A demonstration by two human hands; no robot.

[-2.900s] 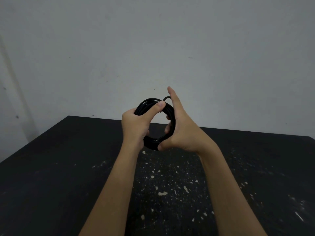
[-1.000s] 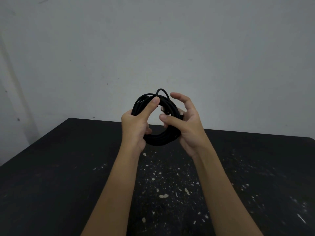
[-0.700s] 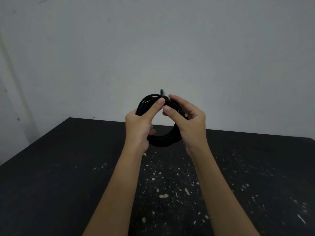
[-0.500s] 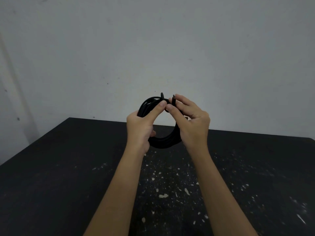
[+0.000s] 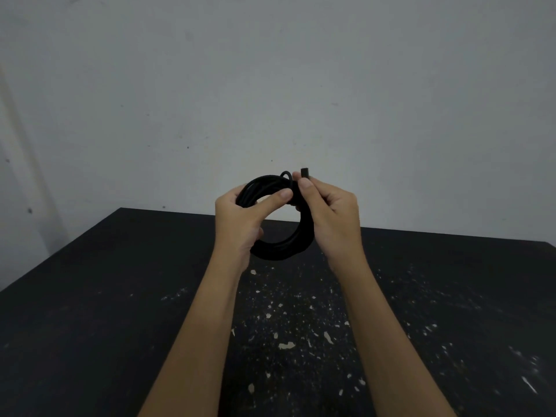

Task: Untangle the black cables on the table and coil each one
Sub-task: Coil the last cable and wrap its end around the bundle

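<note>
**One black cable pretty much coiled, just the tail left to deal with**

So here's where we were at. The black cable coil (image 5: 279,251) was already wound into a neat round bundle with several turns, and we had it held up in the air over the tabletop (image 5: 120,296), not touching it. Our left grip (image 5: 240,218) was curled round the left side of the coil, with the thumb pressed across the top strands to stop them springing apart. Our right grip (image 5: 334,215) was pinching the plug (image 5: 304,172) by its lower part, between thumb and forefinger, so the tip poked up just above the top of the coil.

By our reckoning the winding on this one was done. What seemed left was tucking or wrapping that last short bit so the bundle stayed together, then setting it down. This was the only cable in the shot. The tabletop only showed pale paint flecks (image 5: 285,345), so we honestly couldn't tell whether any more cables were waiting out of view.
</note>
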